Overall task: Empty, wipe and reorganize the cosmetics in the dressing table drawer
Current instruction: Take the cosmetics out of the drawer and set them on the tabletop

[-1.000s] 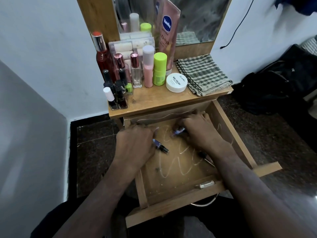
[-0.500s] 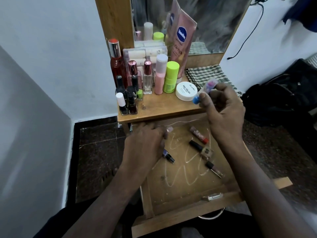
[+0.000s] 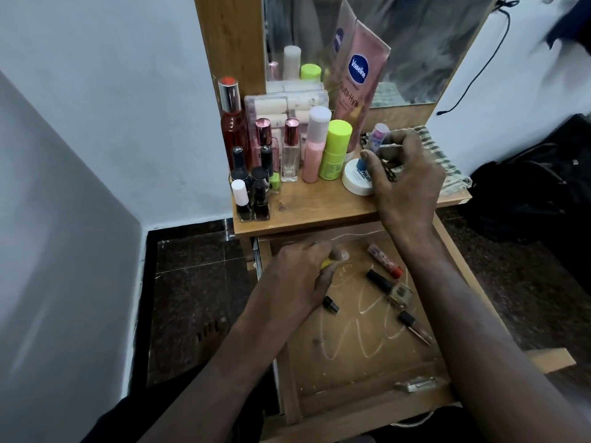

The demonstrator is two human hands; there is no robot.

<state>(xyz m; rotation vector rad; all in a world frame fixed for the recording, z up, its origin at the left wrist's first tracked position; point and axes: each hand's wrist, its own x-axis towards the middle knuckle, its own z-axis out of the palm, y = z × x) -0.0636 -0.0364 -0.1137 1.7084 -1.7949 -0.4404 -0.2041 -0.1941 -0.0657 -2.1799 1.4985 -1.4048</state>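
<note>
The wooden drawer (image 3: 358, 398) is pulled out, its floor streaked with pale powder. My right hand (image 3: 406, 180) is raised over the tabletop and pinches a small lip balm tube (image 3: 372, 143) with a blue end, just above a white round jar (image 3: 355, 183). My left hand (image 3: 300, 279) lies at the drawer's back left, fingers curled round a small yellow-ended item (image 3: 327, 264). A dark-capped tube (image 3: 331, 304) pokes out beside it. Loose on the drawer floor lie a red-capped lip tube (image 3: 383, 260), a black lipstick (image 3: 379, 280), a gold-topped piece (image 3: 399, 294) and a slim gloss wand (image 3: 415, 327).
The tabletop (image 3: 307, 209) carries a red spray bottle (image 3: 232, 123), nail polishes (image 3: 252, 193), perfume bottles, a pink bottle (image 3: 315, 145), a green bottle (image 3: 335, 150) and a Vaseline tube (image 3: 361, 87) against the mirror. A checked cloth (image 3: 441, 158) lies right. A dark bag (image 3: 537, 187) sits on the floor.
My right hand rose out of the drawer with the lip balm tube and moved over the white jar on the tabletop. My left hand stayed at the drawer's back left.
</note>
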